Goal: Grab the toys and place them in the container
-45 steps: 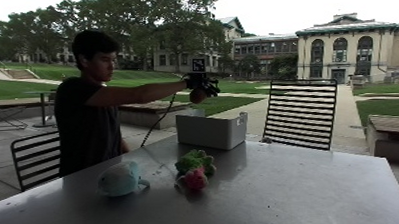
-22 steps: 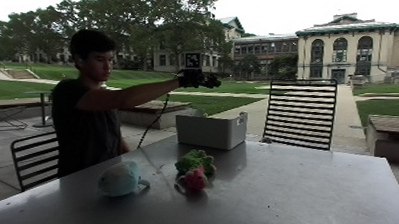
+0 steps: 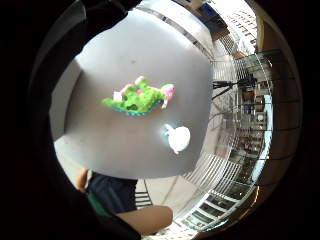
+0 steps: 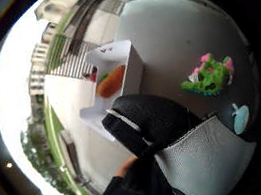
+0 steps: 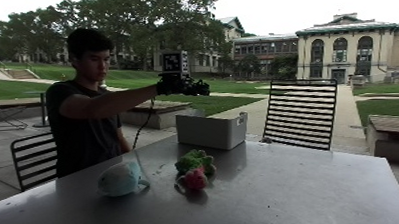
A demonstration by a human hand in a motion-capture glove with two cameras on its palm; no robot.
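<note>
A person stood behind the grey worktop (image 5: 308,188) with the gloved right hand (image 5: 175,85) stretched out level, high above the white container (image 5: 211,130) that sat near the worktop's far edge. In the thumb-side palm view the black-gloved fingers (image 4: 144,120) lay close together and nearly straight, with nothing between them, so the grip was open and empty. That same view looked down into the container (image 4: 116,74), where an orange toy (image 4: 111,82) lay on the bottom, with a small dark and pink shape beside it that was too small to make out.

Two toys remained on the worktop, well apart from the container and nearer the front. A green plush toy (image 5: 195,164) with pink parts lay about the middle; from above it showed as a green body with pink tips (image 3: 140,98). Just beside it, toward the person's side, lay a pale blue round plush toy (image 5: 121,179), seen from the palm as a whitish blob (image 3: 177,137). A black slatted chair (image 5: 301,113) stood behind the worktop past the container, and another chair (image 5: 31,158) stood beside the person.
</note>
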